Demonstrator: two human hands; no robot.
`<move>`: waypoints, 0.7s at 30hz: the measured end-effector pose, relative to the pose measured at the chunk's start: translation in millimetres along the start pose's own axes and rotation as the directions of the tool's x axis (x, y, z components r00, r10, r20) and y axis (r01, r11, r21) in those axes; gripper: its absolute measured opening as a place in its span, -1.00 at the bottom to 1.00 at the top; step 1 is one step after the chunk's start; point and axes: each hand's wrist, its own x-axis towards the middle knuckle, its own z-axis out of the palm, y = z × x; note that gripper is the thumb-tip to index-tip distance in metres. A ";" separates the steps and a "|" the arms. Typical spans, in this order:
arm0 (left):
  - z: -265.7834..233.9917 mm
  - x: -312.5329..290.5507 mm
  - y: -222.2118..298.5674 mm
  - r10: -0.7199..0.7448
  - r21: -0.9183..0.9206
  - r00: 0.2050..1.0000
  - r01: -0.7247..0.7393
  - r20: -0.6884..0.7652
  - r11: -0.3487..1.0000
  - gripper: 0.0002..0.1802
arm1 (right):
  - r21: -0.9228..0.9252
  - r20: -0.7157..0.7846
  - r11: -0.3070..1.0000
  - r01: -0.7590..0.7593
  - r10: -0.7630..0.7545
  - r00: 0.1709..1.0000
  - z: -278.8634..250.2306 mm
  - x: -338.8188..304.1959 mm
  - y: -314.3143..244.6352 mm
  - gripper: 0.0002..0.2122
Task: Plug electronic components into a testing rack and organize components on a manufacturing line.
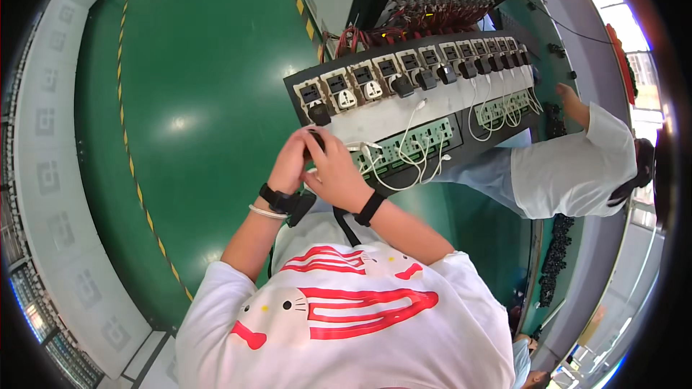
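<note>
My left hand [290,162] and my right hand [339,174] meet at the near left corner of the test bench. Between their fingers is a small black power adapter [314,145], mostly covered, similar to those plugged in along the bench. Just beyond my hands, a black adapter [318,114] sits in the leftmost socket. A white plug adapter [346,99] fills the socket beside it. White cables [367,153] run to the green circuit board [393,153] right of my right hand.
A row of sockets [388,67] with several black adapters stretches to the far right. Red wires [353,42] hang behind the bench. On the right, another person [577,162] stands close, one hand near the bench end. Yellow-black tape [133,166] marks the green floor.
</note>
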 end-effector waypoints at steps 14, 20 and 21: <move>-65.2 13.5 -53.8 -0.001 0.592 0.999 0.027 -0.043 0.806 -0.73 | -0.188 -0.191 0.811 -0.554 0.523 0.831 9.1 54.8 92.9 -0.61; -41.1 -10.1 -83.6 -0.183 0.876 0.973 -0.038 0.142 0.481 -0.72 | -0.371 0.034 0.779 -0.505 0.555 0.831 7.9 61.3 103.0 -0.53; -38.6 -12.7 -82.5 -0.185 0.879 0.970 -0.052 0.157 0.474 -0.72 | -0.331 0.063 0.800 -0.500 0.548 0.834 -0.6 56.5 118.7 -0.48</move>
